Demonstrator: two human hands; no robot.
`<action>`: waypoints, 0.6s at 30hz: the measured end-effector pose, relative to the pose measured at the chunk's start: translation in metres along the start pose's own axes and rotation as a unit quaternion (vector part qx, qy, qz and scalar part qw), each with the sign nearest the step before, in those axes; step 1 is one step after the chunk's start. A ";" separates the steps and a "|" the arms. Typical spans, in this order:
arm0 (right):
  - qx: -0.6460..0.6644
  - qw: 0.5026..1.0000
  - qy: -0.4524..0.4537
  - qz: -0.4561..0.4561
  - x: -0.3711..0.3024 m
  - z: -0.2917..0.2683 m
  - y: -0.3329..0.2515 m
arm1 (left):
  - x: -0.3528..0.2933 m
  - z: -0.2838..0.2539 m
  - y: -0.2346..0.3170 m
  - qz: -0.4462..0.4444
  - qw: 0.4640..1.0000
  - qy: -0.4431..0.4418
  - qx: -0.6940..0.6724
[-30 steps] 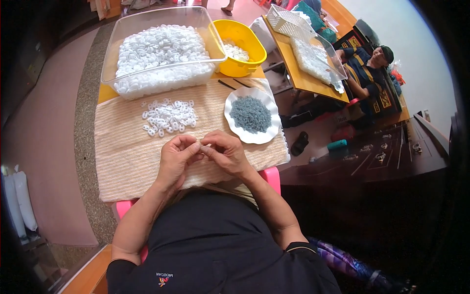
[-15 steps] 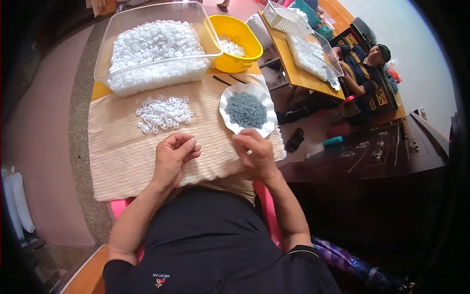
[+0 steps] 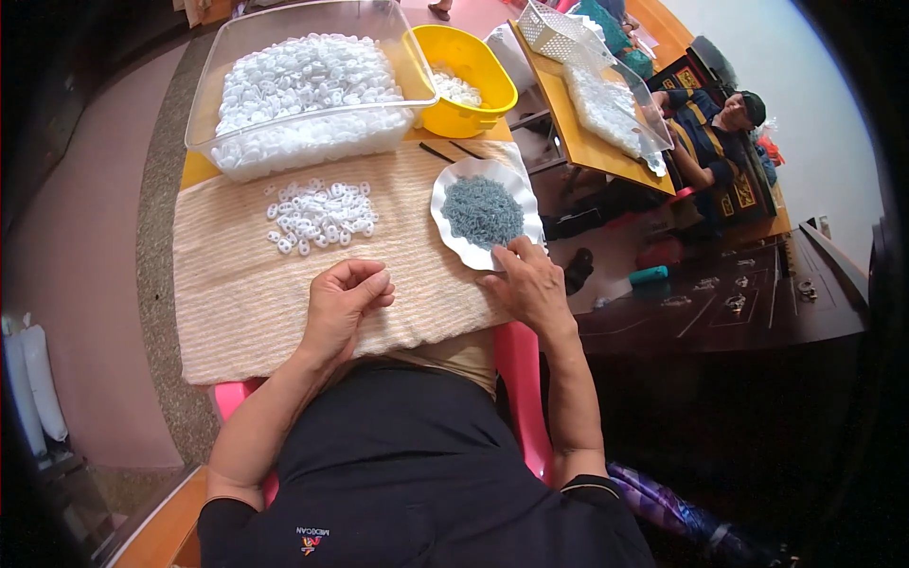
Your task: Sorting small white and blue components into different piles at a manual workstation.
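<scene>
2 hands at work on a beige cloth (image 3: 237, 303)

The right hand (image 3: 530, 284), fingers spread, touches the white scalloped plate (image 3: 451, 189) of grey-blue bits at its 5 o'clock rim; the left hand (image 3: 343, 305) rests loosely curled, at 5 o'clock from the white rings (image 3: 320, 216).

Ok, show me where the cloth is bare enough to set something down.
Bare cloth lies left of the left hand, below the loose white pieces. A smaller gap lies between those pieces and the white dish. It is crowded around the clear tub, the yellow bowl and the right hand.
</scene>
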State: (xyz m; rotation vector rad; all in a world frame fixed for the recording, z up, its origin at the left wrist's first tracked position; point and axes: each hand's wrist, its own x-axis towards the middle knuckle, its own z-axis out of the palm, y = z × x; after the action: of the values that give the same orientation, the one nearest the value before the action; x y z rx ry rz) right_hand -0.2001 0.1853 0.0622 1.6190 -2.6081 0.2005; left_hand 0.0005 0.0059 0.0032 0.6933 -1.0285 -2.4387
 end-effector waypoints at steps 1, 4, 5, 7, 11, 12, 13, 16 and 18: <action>0.005 1.000 -0.004 0.004 0.000 0.000 0.000 | 0.000 0.000 0.000 -0.001 1.000 0.003 0.003; 0.019 1.000 0.008 -0.009 -0.002 0.002 0.003 | 0.000 -0.001 -0.001 -0.001 1.000 0.004 0.007; 0.019 1.000 0.008 -0.009 -0.001 0.003 0.004 | 0.000 -0.001 -0.001 -0.001 1.000 0.004 0.007; 0.029 0.999 0.020 -0.002 -0.001 0.004 0.004 | 0.000 -0.001 -0.001 -0.003 1.000 -0.001 0.011; 0.003 1.000 -0.018 0.001 0.003 0.001 0.003 | 0.000 -0.001 -0.001 -0.004 1.000 0.001 0.018; 0.000 1.000 -0.024 0.005 0.003 0.001 0.003 | 0.000 0.000 -0.001 -0.003 1.000 0.005 0.013; -0.002 1.000 -0.030 0.008 0.004 0.000 0.003 | 0.000 0.000 0.000 -0.002 1.000 0.009 0.008; 0.009 1.000 -0.008 0.000 0.003 0.003 0.004 | -0.001 0.001 0.001 -0.007 1.000 0.008 0.009; 0.015 1.000 -0.003 -0.005 0.004 0.004 0.003 | -0.001 0.001 0.001 -0.007 1.000 0.009 0.012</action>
State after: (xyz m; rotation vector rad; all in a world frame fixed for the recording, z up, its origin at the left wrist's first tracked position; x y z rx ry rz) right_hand -0.2045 0.1830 0.0588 1.6435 -2.6143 0.2359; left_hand 0.0009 0.0064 0.0054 0.7325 -1.0502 -2.4316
